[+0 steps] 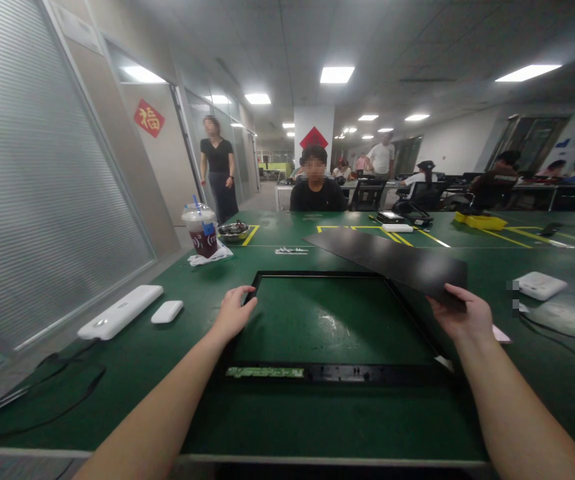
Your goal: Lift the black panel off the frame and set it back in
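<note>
A rectangular black frame (pixel 317 274), like a monitor bezel, lies on the green table before me. Along its near side sits a narrow green circuit board (pixel 265 373). My left hand (pixel 235 313) is at the frame's left side, with thumb and forefinger closed around the edge. In my right hand (pixel 463 315) is a thin dark sheet (pixel 392 260), pinched at its right end. The sheet is raised and tilted, reaching out over the frame's far right corner. A small white piece (pixel 443 363) shows at the frame's near right corner.
Left on the table (pixel 337 427) are a white power strip (pixel 121 312), a small white case (pixel 167 312) and a drink cup (pixel 202 233). Farther back are a metal bowl (pixel 234 231) and a yellow tray (pixel 480 221). A white box (pixel 541 285) stands right. A person (pixel 317 193) sits opposite.
</note>
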Available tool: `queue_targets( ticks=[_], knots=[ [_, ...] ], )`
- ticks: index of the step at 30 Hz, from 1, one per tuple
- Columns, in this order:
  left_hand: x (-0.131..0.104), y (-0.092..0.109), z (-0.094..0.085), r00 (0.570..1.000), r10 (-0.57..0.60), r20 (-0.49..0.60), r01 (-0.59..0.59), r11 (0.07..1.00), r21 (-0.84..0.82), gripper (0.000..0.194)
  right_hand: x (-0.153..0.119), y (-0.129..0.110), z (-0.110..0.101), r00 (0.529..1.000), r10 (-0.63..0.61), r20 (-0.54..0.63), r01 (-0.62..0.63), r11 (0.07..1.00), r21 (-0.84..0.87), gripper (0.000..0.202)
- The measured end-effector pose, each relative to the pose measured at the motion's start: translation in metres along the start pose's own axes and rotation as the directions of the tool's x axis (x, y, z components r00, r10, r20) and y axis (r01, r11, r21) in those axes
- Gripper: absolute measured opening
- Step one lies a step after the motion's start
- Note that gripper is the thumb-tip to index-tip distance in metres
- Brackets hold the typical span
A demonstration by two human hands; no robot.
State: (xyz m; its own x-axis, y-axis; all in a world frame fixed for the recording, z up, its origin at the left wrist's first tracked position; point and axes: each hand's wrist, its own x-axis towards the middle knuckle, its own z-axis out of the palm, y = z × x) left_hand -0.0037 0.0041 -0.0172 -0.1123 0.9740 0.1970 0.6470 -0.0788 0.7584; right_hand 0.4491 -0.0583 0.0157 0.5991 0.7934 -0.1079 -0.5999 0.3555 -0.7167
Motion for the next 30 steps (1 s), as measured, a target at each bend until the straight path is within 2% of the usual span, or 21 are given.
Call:
queue_targets(
  ticks=[2, 3, 5, 6, 8, 10, 13, 16, 18, 20, 24, 27, 30],
  knots=[
    [0.002, 0.003, -0.005, 0.996, -0.076, -0.041, 0.063, 0.965, -0.255, 0.03, -0.002, -0.001, 0.001, 0.999, 0.049, 0.008, -0.048, 0.998, -0.038, 0.023],
    [0.003, 0.006, -0.008, 0.99, -0.137, -0.027, 0.114, 0.901, -0.418, 0.029, -0.003, -0.001, 0.001, 0.998, 0.067, 0.014, -0.066, 0.996, -0.052, 0.023],
    [0.001, 0.014, -0.016, 0.967, -0.238, 0.091, 0.229, 0.659, -0.716, 0.028, -0.004, 0.0, 0.0, 0.994, 0.105, 0.034, -0.101, 0.991, -0.082, 0.023],
    [0.0, 0.018, -0.021, 0.951, -0.246, 0.188, 0.295, 0.527, -0.797, 0.028, -0.005, 0.001, 0.0, 0.991, 0.124, 0.056, -0.118, 0.988, -0.104, 0.023],
    [-0.004, 0.026, -0.029, 0.91, -0.188, 0.369, 0.413, 0.342, -0.844, 0.034, -0.009, 0.004, 0.0, 0.979, 0.171, 0.115, -0.151, 0.975, -0.166, 0.022],
    [-0.006, 0.03, -0.036, 0.875, -0.179, 0.449, 0.483, 0.274, -0.831, 0.031, -0.014, 0.007, 0.001, 0.962, 0.221, 0.162, -0.178, 0.953, -0.244, 0.018],
    [-0.007, 0.032, -0.042, 0.858, -0.26, 0.444, 0.509, 0.314, -0.801, 0.014, -0.023, 0.011, 0.004, 0.922, 0.332, 0.199, -0.247, 0.901, -0.358, 0.016],
    [-0.005, 0.03, -0.046, 0.88, -0.27, 0.391, 0.467, 0.337, -0.818, 0.021, -0.029, 0.013, 0.006, 0.85, 0.437, 0.295, -0.279, 0.848, -0.451, 0.026],
    [-0.004, 0.03, -0.051, 0.901, -0.258, 0.349, 0.422, 0.326, -0.846, 0.028, -0.029, 0.016, 0.006, 0.822, 0.469, 0.323, -0.261, 0.815, -0.518, 0.033],
    [-0.005, 0.032, -0.056, 0.922, -0.229, 0.313, 0.376, 0.328, -0.867, 0.036, -0.025, 0.02, 0.005, 0.839, 0.468, 0.277, -0.242, 0.778, -0.58, 0.032],
    [-0.008, 0.035, -0.062, 0.961, -0.089, 0.261, 0.274, 0.402, -0.874, 0.061, -0.012, 0.029, -0.001, 0.918, 0.373, 0.135, -0.204, 0.734, -0.648, 0.023],
    [-0.009, 0.036, -0.061, 0.969, -0.031, 0.246, 0.23, 0.481, -0.846, 0.072, -0.006, 0.031, -0.006, 0.949, 0.306, 0.07, -0.177, 0.707, -0.685, 0.026],
    [-0.007, 0.035, -0.06, 0.966, -0.03, 0.256, 0.236, 0.503, -0.831, 0.075, -0.007, 0.029, -0.006, 0.964, 0.255, 0.074, -0.119, 0.664, -0.738, 0.031]
  ],
)
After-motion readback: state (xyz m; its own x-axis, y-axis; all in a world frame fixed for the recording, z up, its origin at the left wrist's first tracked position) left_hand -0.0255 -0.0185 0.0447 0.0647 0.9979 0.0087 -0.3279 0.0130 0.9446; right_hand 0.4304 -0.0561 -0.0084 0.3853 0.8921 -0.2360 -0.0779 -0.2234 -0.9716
